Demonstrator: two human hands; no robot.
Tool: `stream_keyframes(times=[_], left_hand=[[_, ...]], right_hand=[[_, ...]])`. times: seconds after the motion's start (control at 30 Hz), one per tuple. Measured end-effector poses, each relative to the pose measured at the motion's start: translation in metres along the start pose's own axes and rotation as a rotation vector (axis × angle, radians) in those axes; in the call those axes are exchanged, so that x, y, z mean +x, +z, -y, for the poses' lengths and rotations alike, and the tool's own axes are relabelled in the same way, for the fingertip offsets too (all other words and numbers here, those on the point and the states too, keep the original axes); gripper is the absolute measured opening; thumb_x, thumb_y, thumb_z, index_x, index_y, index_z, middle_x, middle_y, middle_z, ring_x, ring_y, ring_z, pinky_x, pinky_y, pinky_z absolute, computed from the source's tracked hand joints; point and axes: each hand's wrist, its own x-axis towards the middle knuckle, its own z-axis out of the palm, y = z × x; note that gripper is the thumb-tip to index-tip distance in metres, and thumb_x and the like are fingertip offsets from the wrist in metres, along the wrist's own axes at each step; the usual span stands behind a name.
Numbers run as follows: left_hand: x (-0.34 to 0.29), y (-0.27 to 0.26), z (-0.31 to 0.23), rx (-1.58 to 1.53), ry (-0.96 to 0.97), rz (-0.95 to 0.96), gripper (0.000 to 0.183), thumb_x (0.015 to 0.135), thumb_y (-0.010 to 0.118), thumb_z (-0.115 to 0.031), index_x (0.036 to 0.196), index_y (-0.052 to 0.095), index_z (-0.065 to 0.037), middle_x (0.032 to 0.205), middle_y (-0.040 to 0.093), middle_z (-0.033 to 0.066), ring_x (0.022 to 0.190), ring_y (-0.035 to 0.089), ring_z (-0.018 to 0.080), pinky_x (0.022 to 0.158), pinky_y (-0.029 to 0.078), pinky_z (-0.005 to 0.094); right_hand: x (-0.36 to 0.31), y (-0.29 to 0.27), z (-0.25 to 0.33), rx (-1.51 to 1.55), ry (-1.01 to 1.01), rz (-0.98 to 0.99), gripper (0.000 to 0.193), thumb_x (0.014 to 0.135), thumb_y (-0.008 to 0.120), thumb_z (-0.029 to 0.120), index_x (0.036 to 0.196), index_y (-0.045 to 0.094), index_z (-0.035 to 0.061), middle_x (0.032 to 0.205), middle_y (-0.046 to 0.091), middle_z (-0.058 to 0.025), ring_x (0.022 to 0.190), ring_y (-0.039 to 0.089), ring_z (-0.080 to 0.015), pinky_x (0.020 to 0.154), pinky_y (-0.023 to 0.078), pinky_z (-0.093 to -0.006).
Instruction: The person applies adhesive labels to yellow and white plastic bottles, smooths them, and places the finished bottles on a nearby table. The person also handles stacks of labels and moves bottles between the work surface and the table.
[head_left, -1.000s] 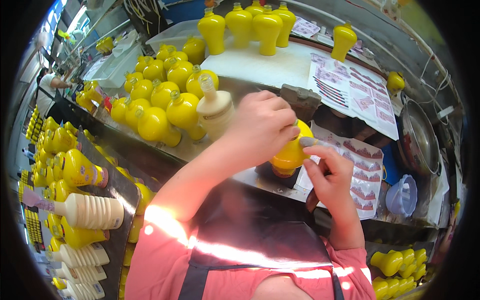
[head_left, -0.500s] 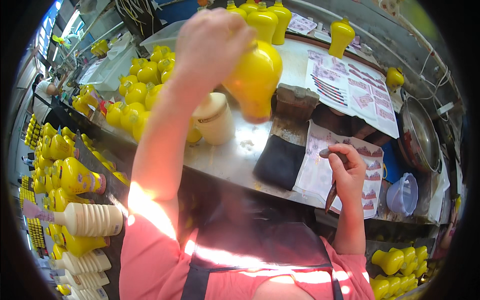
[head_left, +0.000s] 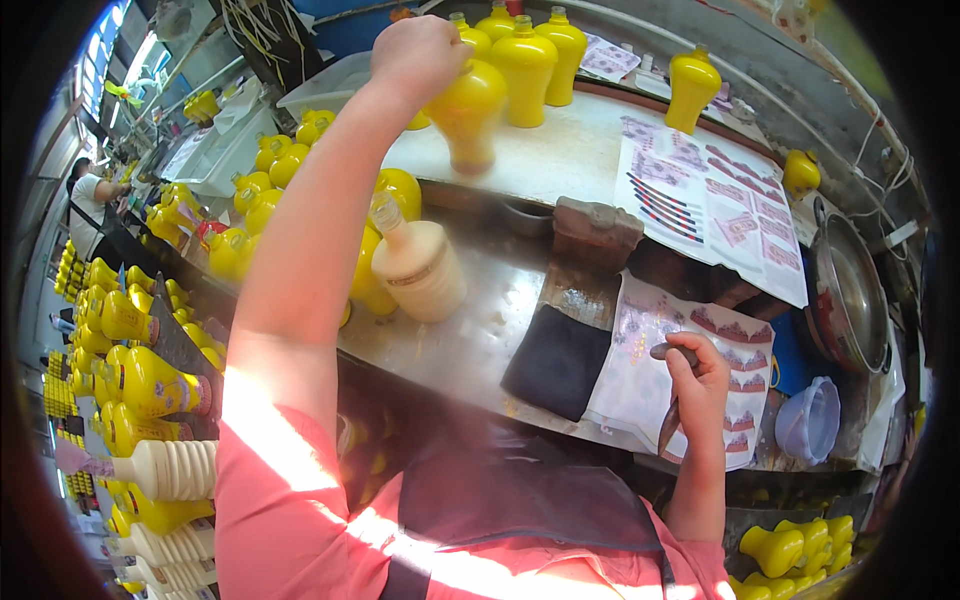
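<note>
My left hand (head_left: 418, 55) is closed round the neck of a glossy yellow bottle (head_left: 466, 112), its arm stretched to the back. The bottle is upright, neck up, with its base over or on the white raised board (head_left: 590, 140); I cannot tell if it touches. Several yellow bottles (head_left: 525, 75) stand just behind it. My right hand (head_left: 698, 378) grips a slim dark tool (head_left: 670, 428) with a rounded upper end, over printed decal sheets (head_left: 640, 325). Left of those sheets lies a folded black cloth (head_left: 558, 362).
A cream bottle (head_left: 425, 275) stands at the bench's left, with yellow bottles behind it. More decal sheets (head_left: 715, 190) lie on the raised board. A brown block (head_left: 597, 232), a lilac basin (head_left: 808, 420) and a large metal pan (head_left: 850, 280) are nearby. Bottle racks (head_left: 150, 380) flank me.
My left hand has carried the yellow bottle back and left, to the raised board, with the bottle turning more upright. My right hand keeps the dark tool in nearly the same place.
</note>
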Motion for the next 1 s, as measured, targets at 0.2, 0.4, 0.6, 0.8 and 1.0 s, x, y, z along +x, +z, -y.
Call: stream_keyframes(times=[0.2,0.4,0.6,0.8,1.0], left_hand=[[0.015,0.018,0.009,-0.01,-0.044,0.055,0.029,0.084,0.068,-0.036,0.087,0.079,-0.01,0.081,0.074,0.012,0.08,0.072,0.0293,0.076,0.057,0.0396],[0.02,0.024,0.012,-0.012,-0.134,0.064,0.026,0.084,0.07,-0.037,0.088,0.078,-0.012,0.083,0.075,0.0081,0.08,0.072,0.0261,0.075,0.057,0.0375],[-0.003,0.002,0.012,-0.175,-0.132,0.056,0.033,0.089,0.065,-0.04,0.104,0.076,-0.013,0.099,0.076,0.0096,0.094,0.072,0.0289,0.085,0.055,0.0398],[-0.126,-0.054,0.006,-0.021,-0.078,0.055,0.031,0.096,0.06,-0.036,0.105,0.075,-0.011,0.1,0.073,0.0145,0.098,0.068,0.033,0.087,0.052,0.0453],[-0.201,-0.053,-0.002,-0.331,-0.147,0.003,0.02,0.083,0.075,-0.019,0.1,0.075,-0.008,0.096,0.073,0.0123,0.09,0.068,0.0303,0.081,0.053,0.0403]], right_hand=[[0.014,0.003,-0.007,0.017,-0.031,0.021,0.018,0.095,0.065,0.005,0.112,0.069,0.0012,0.096,0.071,-0.0014,0.073,0.053,-0.0029,0.064,0.041,-0.0194],[0.025,0.015,-0.006,0.004,0.006,0.026,0.017,0.095,0.065,0.005,0.111,0.07,0.0019,0.088,0.066,0.0023,0.068,0.05,-0.0014,0.06,0.038,-0.019],[0.028,0.026,-0.011,-0.01,0.022,0.043,0.017,0.096,0.065,0.007,0.111,0.07,0.0026,0.083,0.063,0.0044,0.066,0.049,-0.0013,0.058,0.037,-0.0192],[0.025,0.027,-0.013,-0.013,0.022,0.055,0.017,0.095,0.066,0.009,0.111,0.07,0.0029,0.083,0.063,0.0044,0.066,0.049,-0.0015,0.058,0.037,-0.0192],[0.02,0.037,-0.005,-0.058,0.018,0.094,0.017,0.095,0.065,0.007,0.11,0.07,0.0011,0.087,0.069,-0.0016,0.076,0.06,-0.0063,0.069,0.045,-0.0216]])
